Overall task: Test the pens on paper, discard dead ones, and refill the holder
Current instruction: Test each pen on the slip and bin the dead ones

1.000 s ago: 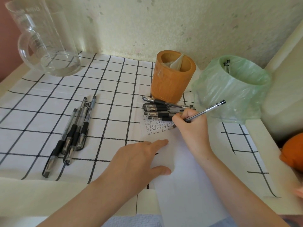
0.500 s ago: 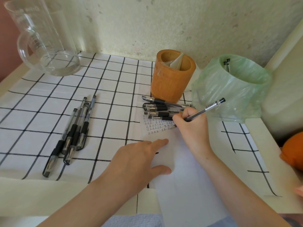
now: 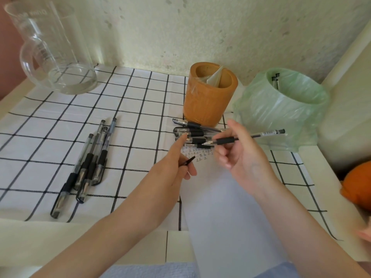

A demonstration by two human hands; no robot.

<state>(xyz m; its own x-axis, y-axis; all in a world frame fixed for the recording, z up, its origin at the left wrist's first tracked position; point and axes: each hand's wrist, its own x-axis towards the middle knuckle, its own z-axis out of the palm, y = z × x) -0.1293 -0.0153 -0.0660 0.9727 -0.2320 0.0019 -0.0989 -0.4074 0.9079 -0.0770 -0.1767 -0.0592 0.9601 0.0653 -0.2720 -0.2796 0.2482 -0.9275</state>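
My right hand point(image 3: 243, 159) holds a black-grip pen point(image 3: 251, 137) level above the white paper point(image 3: 224, 207), with the tip pointing left. The paper carries small test marks point(image 3: 198, 154) near its top. My left hand point(image 3: 170, 171) pinches a small black pen cap point(image 3: 188, 161), and its index finger points toward the pile of pens point(image 3: 192, 133) lying in front of the orange holder point(image 3: 206, 101). Several more pens point(image 3: 88, 163) lie on the checked cloth at the left. A green-bagged bin point(image 3: 281, 111) to the right has pens point(image 3: 276, 82) inside.
A large glass pitcher point(image 3: 56, 53) stands at the back left corner. An orange object point(image 3: 359, 185) sits at the right edge beside a cream ledge. The wall runs close behind the holder and the bin. A clear wrapper pokes out of the holder.
My right hand has lifted the pen off the paper and turned it level. My left hand has risen from lying flat on the paper and now pinches the cap.
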